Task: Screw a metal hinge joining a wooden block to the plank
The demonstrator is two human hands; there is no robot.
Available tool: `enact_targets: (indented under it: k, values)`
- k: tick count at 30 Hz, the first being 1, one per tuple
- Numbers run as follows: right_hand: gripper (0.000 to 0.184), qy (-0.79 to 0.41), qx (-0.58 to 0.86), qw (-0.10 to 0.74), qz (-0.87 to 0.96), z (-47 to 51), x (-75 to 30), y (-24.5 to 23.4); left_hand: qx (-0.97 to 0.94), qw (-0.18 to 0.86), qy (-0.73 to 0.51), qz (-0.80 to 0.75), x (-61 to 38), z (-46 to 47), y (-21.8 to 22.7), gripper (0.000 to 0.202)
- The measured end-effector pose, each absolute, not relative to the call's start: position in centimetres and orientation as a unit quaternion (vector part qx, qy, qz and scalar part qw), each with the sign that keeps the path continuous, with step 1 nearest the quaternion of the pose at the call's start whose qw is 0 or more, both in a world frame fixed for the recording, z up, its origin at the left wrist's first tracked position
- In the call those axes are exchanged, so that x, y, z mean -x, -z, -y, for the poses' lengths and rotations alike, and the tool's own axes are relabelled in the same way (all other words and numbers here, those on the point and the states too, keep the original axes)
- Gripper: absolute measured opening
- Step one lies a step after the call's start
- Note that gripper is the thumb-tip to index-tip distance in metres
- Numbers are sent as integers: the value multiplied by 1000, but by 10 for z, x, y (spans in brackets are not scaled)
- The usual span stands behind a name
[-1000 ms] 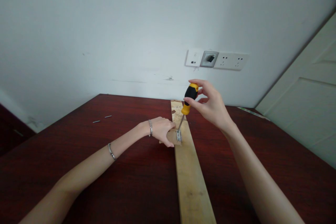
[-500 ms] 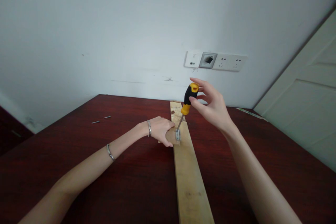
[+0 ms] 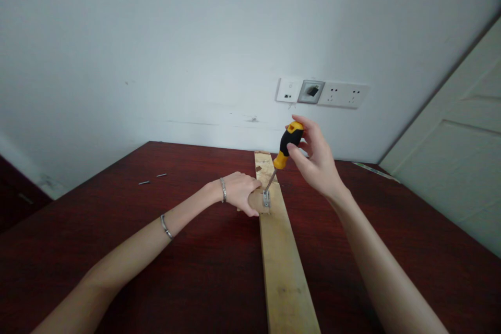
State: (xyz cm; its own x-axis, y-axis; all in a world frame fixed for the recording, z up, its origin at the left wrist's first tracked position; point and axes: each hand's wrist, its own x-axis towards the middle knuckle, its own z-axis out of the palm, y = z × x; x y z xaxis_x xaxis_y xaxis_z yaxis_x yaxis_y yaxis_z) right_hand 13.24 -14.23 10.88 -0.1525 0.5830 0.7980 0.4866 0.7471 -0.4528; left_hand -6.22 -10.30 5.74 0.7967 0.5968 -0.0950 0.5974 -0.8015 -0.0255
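My right hand (image 3: 315,162) grips a yellow-and-black screwdriver (image 3: 288,138) by its handle, fingers wrapped round it. The screwdriver leans to the right, its tip at the upper end of a small metal bracket (image 3: 266,199). That bracket sits against a short wooden block (image 3: 256,202), which lies across a long wooden plank (image 3: 279,250). Closed round the block is my left hand (image 3: 240,192), thumb on the near side and fingers on the far side. Whether a screw is under the tip is too small to tell.
Two screws or nails (image 3: 152,179) lie to the left on the dark red tabletop (image 3: 188,282). Behind the table rises a white wall (image 3: 195,52) with sockets (image 3: 340,94) and a plugged-in black adapter (image 3: 313,91). A pale door (image 3: 462,141) stands at the right.
The screwdriver's handle has tipped further to the right, and my right hand has turned with it. My left hand keeps its hold on the block.
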Motion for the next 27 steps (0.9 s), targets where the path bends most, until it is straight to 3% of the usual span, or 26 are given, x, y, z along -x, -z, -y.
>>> enact_targets:
  k: [7,14,21,27]
  values:
    - [45,101,414,525,736,148,-131,-117,-948,-10,56,-314,62,102,-56,64]
    - [52,53,370,533,759,148,-133,-113,-946,-10,53,-319,62,98,-57,64]
    - [49,110,410,536,730,148,-126,-113,-948,-5,54,-315,62,95,-58,66]
    - [55,25,379,556,739,144,-121,-110,-944,5,53,-327,63,95,-60,63]
